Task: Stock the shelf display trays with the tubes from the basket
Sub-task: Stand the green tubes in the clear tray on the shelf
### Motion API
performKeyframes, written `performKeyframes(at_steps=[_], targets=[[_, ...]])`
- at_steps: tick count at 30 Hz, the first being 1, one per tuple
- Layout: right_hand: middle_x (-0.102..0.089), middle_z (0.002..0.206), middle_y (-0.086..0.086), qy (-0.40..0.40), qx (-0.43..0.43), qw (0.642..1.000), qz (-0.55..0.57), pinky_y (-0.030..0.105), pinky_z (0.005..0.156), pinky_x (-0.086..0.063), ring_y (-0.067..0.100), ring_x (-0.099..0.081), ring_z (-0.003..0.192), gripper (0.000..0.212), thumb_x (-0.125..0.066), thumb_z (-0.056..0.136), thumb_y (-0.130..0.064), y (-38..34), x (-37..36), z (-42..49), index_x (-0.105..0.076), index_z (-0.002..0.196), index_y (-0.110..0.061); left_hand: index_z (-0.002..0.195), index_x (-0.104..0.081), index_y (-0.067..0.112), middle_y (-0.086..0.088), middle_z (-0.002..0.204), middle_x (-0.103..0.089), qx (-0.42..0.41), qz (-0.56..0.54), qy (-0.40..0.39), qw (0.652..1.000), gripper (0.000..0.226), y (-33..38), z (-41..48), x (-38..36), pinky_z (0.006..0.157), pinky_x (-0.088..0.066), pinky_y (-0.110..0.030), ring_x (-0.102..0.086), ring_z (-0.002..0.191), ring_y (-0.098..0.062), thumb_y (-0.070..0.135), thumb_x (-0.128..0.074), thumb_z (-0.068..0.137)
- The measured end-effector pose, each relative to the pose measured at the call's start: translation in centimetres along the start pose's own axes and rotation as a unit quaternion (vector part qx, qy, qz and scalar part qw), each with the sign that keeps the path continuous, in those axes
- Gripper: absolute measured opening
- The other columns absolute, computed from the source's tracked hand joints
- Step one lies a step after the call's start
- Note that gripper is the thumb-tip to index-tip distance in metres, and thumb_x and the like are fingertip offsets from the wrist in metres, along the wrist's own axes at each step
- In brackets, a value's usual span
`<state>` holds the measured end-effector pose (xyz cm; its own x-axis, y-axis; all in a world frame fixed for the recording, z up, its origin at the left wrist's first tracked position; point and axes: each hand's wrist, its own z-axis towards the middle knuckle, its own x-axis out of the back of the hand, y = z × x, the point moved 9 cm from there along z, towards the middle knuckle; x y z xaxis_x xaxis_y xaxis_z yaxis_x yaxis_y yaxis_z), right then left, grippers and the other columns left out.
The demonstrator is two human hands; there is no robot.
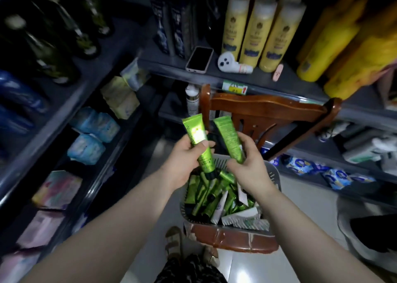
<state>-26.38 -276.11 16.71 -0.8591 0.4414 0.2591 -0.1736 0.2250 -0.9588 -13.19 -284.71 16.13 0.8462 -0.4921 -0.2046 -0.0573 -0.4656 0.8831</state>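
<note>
The basket [274, 176], full of green and white tubes, sits on a wooden chair [264, 111]. Above it, the left hand [184, 158] grasps one green tube [198, 141]; the right hand [249, 162] grasps another [228, 136]. Beyond, a phone [199, 59] lies beside yellow bottles [255, 25] on the shelf [268, 80].

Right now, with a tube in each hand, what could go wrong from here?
The basket sits near the front edge of the chair seat; a bump could tip it.
The phone lies near the shelf lip; a reaching arm might knock it off.
Both hands are full: left hand on the left tube, right hand on the right tube, so neither can catch a slip.
</note>
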Motion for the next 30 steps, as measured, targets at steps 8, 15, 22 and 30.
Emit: performKeyframes(at_steps=[8,15,22,30], targets=[[-0.060,0.071,0.000,-0.101,0.079,0.991,0.039,0.030,0.059,-0.042,0.008,-0.052,0.058,0.010,-0.056,0.089,-0.016,-11.5,-4.9,0.2,-0.061,0.091,-0.024,0.101,-0.059,0.019,-0.002,0.091,-0.066,-0.110,0.044,0.095,0.988,0.015,8.5,-6.4,8.0,0.074,-0.056,-0.031,-0.066,0.090,-0.018,0.008,-0.055,0.092],[-0.063,0.085,0.004,-0.247,0.133,0.955,0.100,0.024,0.069,-0.052,0.012,-0.059,0.073,0.018,-0.052,0.094,-0.003,-20.0,-12.5,-2.3,-0.056,0.099,-0.019,0.097,-0.060,0.026,0.010,0.088,-0.069,-0.208,0.080,0.193,0.956,0.018,15.1,-14.3,15.2,0.071,-0.055,-0.027,-0.065,0.084,-0.008,0.010,-0.058,0.091],[-0.067,0.082,-0.008,-0.335,0.205,0.916,0.080,0.030,0.066,-0.049,0.010,-0.058,0.076,0.025,-0.063,0.088,-0.003,-26.7,-20.1,-5.2,-0.060,0.100,-0.025,0.092,-0.064,0.029,0.003,0.092,-0.068,-0.253,0.117,0.281,0.919,0.012,19.4,-23.2,22.7,0.081,-0.055,-0.037,-0.065,0.092,-0.020,0.018,-0.061,0.090],[-0.059,0.069,-0.015,-0.399,0.307,0.861,0.069,0.014,0.060,-0.043,-0.001,-0.051,0.060,0.015,-0.069,0.085,-0.019,-36.7,-30.5,-11.0,-0.065,0.094,-0.030,0.088,-0.061,0.025,-0.002,0.091,-0.069,-0.311,0.192,0.374,0.852,0.014,25.5,-35.5,30.9,0.084,-0.054,-0.049,-0.066,0.087,-0.021,0.011,-0.064,0.088]])
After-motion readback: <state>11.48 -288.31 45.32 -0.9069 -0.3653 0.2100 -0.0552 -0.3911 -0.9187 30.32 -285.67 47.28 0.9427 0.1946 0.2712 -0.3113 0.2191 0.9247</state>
